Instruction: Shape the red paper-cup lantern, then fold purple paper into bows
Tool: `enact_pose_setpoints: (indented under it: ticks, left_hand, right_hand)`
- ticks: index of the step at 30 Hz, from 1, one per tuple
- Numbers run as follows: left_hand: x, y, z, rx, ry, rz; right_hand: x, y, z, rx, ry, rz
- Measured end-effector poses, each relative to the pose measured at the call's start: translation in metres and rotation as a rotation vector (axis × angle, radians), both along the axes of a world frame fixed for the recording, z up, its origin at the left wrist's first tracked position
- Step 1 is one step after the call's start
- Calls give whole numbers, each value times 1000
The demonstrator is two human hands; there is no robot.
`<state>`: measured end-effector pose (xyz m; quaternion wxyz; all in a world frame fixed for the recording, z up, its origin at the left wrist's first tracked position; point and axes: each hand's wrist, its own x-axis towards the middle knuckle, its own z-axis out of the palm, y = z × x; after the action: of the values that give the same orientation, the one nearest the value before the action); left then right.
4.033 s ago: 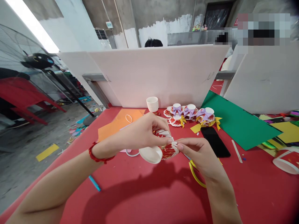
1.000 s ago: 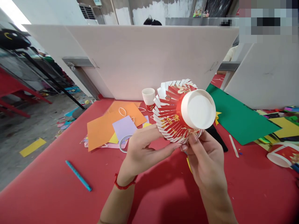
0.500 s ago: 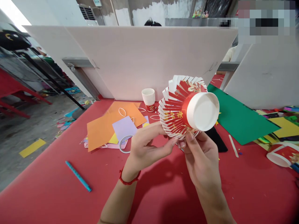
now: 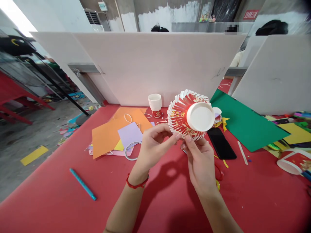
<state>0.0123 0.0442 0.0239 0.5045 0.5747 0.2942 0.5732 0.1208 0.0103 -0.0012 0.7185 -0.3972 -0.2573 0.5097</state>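
A red and gold paper cup (image 4: pixel 181 113), its wall cut into many strips folded over into a fanned rim, is held up over the table with its white base turned toward me. My left hand (image 4: pixel 156 144) pinches the lower left of the rim between thumb and fingers. Close beside it, my right hand (image 4: pixel 200 158) grips the rim's lower edge, thumb in front. Some fingers are hidden behind the strips. Below and beyond the right hand lie a black phone (image 4: pixel 222 144) and a red-handled tool (image 4: pixel 219 173), partly covered by that hand.
Orange paper sheets (image 4: pixel 107 137), a lilac sheet (image 4: pixel 130 134) and a tape roll (image 4: pixel 130 155) lie left. Stacked paper cups (image 4: pixel 155 105) stand by the white partition (image 4: pixel 150 68). A teal pen (image 4: pixel 83 184) lies front left; green card (image 4: pixel 250 123) and a tipped cup (image 4: pixel 290 161) are right.
The cut cup has moved lower and slightly left, tilting so its rim looks rounder. My right hand moved left with it, uncovering more of the phone and the red handle.
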Motion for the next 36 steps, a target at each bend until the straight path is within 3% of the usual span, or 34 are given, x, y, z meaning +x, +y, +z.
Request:
enact_pose_setpoints:
  ticks: [6, 10, 13, 17, 20, 22, 25, 29, 33, 36]
  left_hand:
    - [-7, 7, -4, -48, 198, 26]
    - [-27, 8, -11, -124, 374, -34]
    - [-47, 14, -28, -192, 506, -126]
    - [-69, 29, -67, -314, 754, -229]
    - [-79, 35, -90, -332, 918, -133]
    - [-81, 31, -99, -272, 975, -23]
    - [-70, 16, -105, -117, 1007, 59]
    - [-30, 0, -125, 100, 1041, 60]
    - [4, 7, -151, 217, 1106, 70]
    - [7, 23, -160, 310, 1132, 28]
  right_hand:
    - [1, 5, 1, -15, -112, 82]
    - [20, 7, -5, -18, -167, 164]
    - [44, 16, -28, -104, -247, 213]
    - [63, 30, -76, -287, -499, 265]
    - [70, 31, -104, -360, -750, 299]
    - [77, 29, -113, -363, -908, 304]
    - [90, 23, -116, -360, -1121, 307]
    - [97, 9, -118, -362, -1386, 334]
    - [89, -12, -123, -380, -1620, 288]
    - [84, -24, -124, -451, -1737, 204]
